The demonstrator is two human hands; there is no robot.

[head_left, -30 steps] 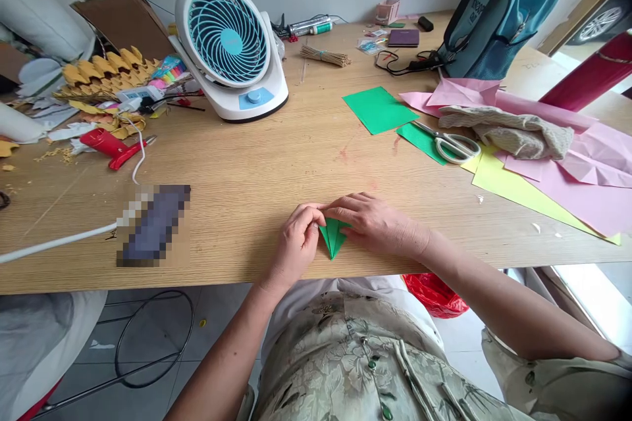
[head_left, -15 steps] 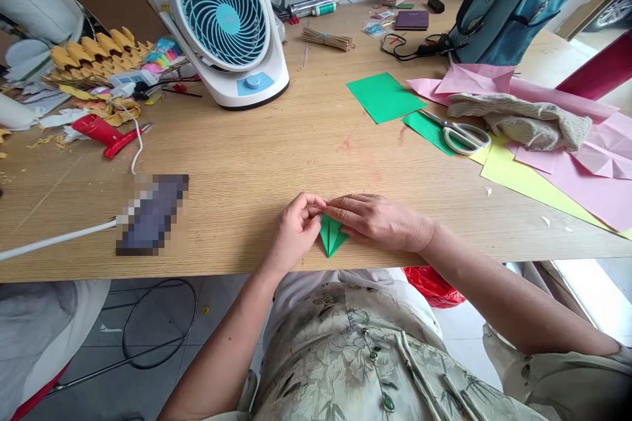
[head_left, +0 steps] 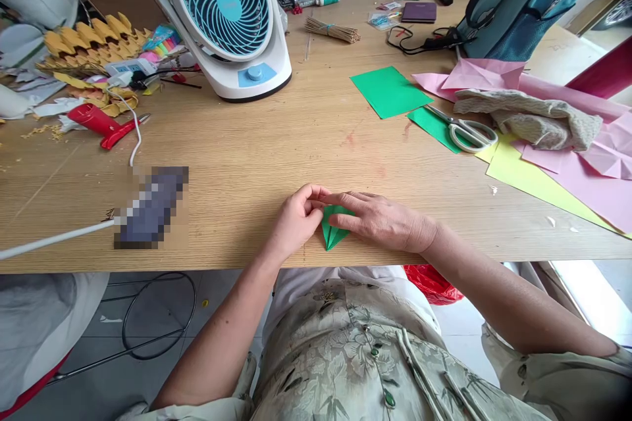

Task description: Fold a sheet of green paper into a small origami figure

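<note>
A small piece of folded green paper [head_left: 334, 230] lies near the table's front edge, its pointed end and centre crease toward me. My left hand [head_left: 302, 217] is closed on its upper left side, with thumb and fingers pinched together. From the right, my right hand [head_left: 380, 220] holds the same paper, thumb on its face and index finger reaching to its top edge. The fingertips of both hands meet there and hide the top of the paper.
A fan [head_left: 232, 20] stands at the back left. Scissors [head_left: 467, 131] lie on green paper, right of a green sheet [head_left: 390, 92]. Pink paper [head_left: 582, 191] and a grey glove [head_left: 538, 115] are at right. A pixelated dark object [head_left: 153, 207] and red tool [head_left: 101, 125] are at left.
My right thumb has come forward onto the paper's face, spreading from the index finger, and more green shows between them. My left hand keeps its pinch. The view has shifted slightly.
</note>
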